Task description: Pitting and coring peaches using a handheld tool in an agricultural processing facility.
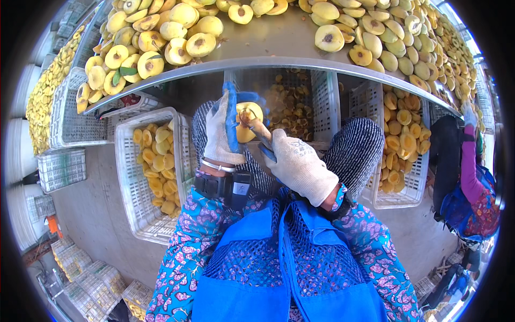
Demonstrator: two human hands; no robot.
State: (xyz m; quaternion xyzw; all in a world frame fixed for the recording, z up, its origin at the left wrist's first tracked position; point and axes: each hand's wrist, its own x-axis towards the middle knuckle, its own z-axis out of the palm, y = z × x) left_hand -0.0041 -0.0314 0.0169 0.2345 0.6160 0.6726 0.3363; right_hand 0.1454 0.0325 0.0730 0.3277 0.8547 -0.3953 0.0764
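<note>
My left hand (225, 124), in a white knit glove with a blue coated palm, holds a halved yellow peach (250, 135) with its cut face up. My right hand (299, 163), gloved the same way, grips the wooden handle of a pitting tool (261, 132). The tool's curved metal loop sits in the brown pit cavity of the peach half. Below both hands, a plastic crate (326, 108) between my knees holds brown pits and scraps. My fingers hide part of the tool's handle.
A metal table (261, 40) bearing heaped peach halves (151, 64) spans the front. White crates of pitted halves stand at left (124, 169) and right (420, 189). Another person (474, 189) works at the far right, a gloved hand on the table's fruit. Stacked crates (92, 281) stand behind at left.
</note>
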